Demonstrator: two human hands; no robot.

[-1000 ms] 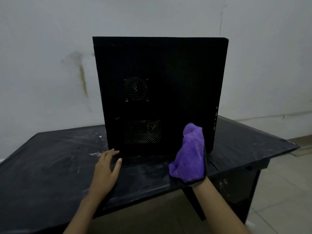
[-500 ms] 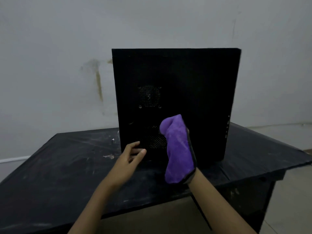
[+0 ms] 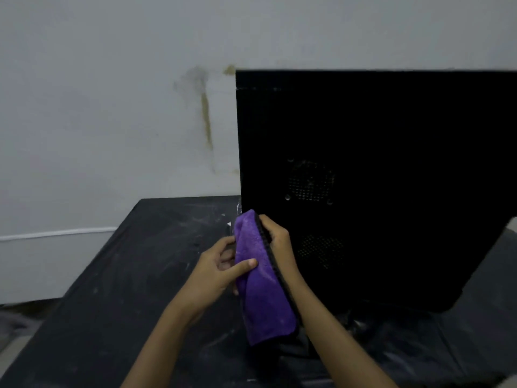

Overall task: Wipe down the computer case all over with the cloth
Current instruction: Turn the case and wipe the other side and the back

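Note:
A black computer case [image 3: 377, 152] stands upright on a black table [image 3: 134, 275], its side panel with two vent grilles facing me. A purple cloth [image 3: 261, 278] with a dark edge hangs in front of the case's lower left corner. My right hand [image 3: 279, 245] grips the cloth from the right, against the panel. My left hand [image 3: 221, 267] holds the cloth from the left, thumb pressed across its front. The cloth's lower end dangles above the table.
The table top is dusty, with white smears and small specks near the case's left foot [image 3: 229, 224]. A white wall with a brownish streak [image 3: 207, 121] rises behind. The table's left edge drops to the floor [image 3: 16, 317].
My view has shifted left, so the case now sits at the right. My left hand left the table and took hold of the cloth, which both hands now hold by the case's left edge.

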